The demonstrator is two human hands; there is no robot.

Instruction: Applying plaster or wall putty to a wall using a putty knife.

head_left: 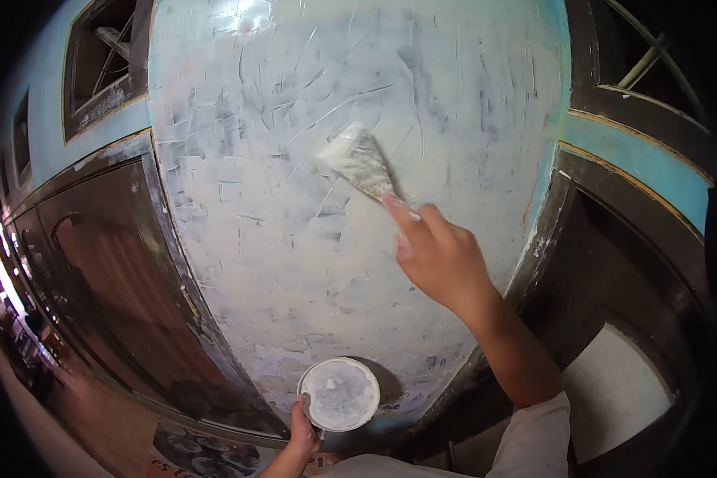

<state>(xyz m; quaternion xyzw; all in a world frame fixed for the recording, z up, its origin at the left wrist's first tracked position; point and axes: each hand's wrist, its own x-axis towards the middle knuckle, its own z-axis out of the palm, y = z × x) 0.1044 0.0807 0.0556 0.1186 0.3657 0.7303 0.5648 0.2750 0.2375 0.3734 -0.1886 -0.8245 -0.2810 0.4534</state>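
My right hand (446, 253) grips a putty knife (360, 162) by its handle, the index finger stretched along it. White paste coats the blade, which lies at or very near the wall (295, 215); whether it touches I cannot tell. Patchy white filler with ridges and grey-blue streaks covers that wall. Low in front of me, my left hand (301, 426) holds a round white tub lid (341, 394) by its left edge, the thumb over the rim. White paste residue and a small lump lie on the lid.
Dark wooden doors stand left (123, 279) and right (613, 263) of the wall, their frames smeared with white. Blue wall strips (641, 151) show beside them. A pale board (621, 390) leans at lower right. A printed sheet (203, 454) lies on the floor at lower left.
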